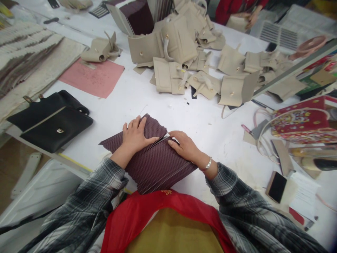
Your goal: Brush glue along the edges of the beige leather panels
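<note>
Well, my left fingers (136, 124) lie spread on the maroon stack (163, 165); whether my right fingers (177, 135) grip it, I can't tell.

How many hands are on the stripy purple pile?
2: the left hand spread over the pile's left part, and the right hand at its right edge. None seem hidden.
</note>
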`<state>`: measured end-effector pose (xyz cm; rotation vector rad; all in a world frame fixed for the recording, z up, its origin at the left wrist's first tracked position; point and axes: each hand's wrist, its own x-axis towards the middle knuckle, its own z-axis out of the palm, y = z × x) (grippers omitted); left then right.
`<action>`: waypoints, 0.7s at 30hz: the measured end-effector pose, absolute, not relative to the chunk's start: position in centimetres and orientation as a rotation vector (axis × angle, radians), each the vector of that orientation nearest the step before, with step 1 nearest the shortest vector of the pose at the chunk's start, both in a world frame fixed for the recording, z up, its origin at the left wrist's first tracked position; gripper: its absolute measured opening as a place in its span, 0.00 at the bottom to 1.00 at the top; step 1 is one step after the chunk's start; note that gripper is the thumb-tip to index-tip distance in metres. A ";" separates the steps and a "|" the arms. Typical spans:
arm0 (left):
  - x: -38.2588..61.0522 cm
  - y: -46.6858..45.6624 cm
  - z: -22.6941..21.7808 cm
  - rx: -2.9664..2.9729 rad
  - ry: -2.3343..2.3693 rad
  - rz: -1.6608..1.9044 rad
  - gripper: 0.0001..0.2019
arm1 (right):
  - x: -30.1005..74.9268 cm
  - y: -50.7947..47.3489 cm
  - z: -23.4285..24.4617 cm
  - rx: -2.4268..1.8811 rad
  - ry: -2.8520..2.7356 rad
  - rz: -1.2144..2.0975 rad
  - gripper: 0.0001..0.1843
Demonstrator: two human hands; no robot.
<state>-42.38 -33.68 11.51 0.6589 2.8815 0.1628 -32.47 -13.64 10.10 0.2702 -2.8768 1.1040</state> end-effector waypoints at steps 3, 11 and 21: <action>-42.4 -33.7 11.5 0.639 2.879 0.166 0.47 | -32.7 -13.6 10.0 0.208 -2.889 1.211 0.15; -42.5 -33.8 11.2 0.673 2.883 0.185 0.46 | -33.0 -14.0 9.6 0.174 -2.883 1.219 0.20; -42.4 -33.8 11.2 0.652 2.887 0.183 0.45 | -32.8 -14.1 9.6 0.220 -2.894 1.152 0.21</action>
